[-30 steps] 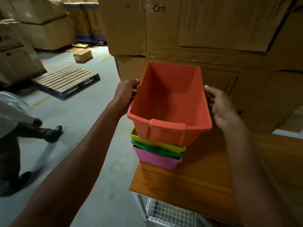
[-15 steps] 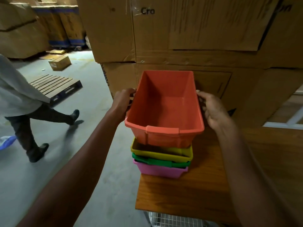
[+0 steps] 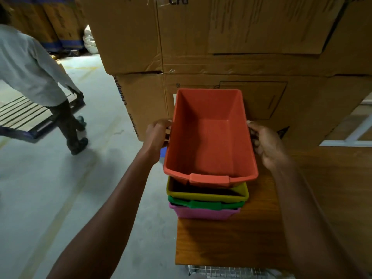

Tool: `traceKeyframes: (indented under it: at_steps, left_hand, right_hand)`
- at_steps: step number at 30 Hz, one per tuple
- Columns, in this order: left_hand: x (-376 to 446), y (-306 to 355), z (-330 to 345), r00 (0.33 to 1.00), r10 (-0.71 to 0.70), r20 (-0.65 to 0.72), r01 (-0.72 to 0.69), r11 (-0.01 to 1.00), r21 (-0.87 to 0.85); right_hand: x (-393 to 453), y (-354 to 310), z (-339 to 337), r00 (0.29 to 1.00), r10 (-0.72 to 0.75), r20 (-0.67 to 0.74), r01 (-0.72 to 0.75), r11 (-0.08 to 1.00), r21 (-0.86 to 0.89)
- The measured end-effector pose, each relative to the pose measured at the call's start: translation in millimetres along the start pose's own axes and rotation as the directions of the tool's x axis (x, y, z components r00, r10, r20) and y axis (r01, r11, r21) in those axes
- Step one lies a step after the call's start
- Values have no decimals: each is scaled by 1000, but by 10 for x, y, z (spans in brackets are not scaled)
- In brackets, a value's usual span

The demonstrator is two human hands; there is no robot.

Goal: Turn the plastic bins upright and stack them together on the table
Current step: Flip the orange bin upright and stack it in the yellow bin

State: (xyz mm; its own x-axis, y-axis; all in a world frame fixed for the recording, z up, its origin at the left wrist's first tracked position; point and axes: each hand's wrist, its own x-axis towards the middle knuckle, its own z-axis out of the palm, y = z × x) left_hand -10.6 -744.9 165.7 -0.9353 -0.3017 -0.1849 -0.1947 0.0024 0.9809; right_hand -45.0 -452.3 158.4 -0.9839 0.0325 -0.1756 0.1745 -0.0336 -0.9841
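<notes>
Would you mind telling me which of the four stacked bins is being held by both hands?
The orange bin, topmost; the left hand and right hand grip its long sides. The yellow bin, green bin and pink bin below are untouched.

Nested bins (image 3: 207, 200) stand on the table's (image 3: 231, 242) left edge, before boxes (image 3: 221, 47).

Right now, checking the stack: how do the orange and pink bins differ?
The orange bin is topmost, held by both hands, left and right; the pink bin is bottommost, on the table. Orange's inside shows; pink's is hidden by bins above. Both are upright.
</notes>
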Motion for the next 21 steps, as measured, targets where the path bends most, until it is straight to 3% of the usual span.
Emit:
traceKeyframes:
  at_steps: [14,21]
  left_hand:
    - [-26,-372,16,999,28,-42,-26,998,54]
    - [16,-414,44,997,-59,-54,62,997,48]
  right_hand:
    - [-71,253,-103,998,-29,-50,26,999,-45]
    - [-73,287,44,995,98,-32,-99,994,-35]
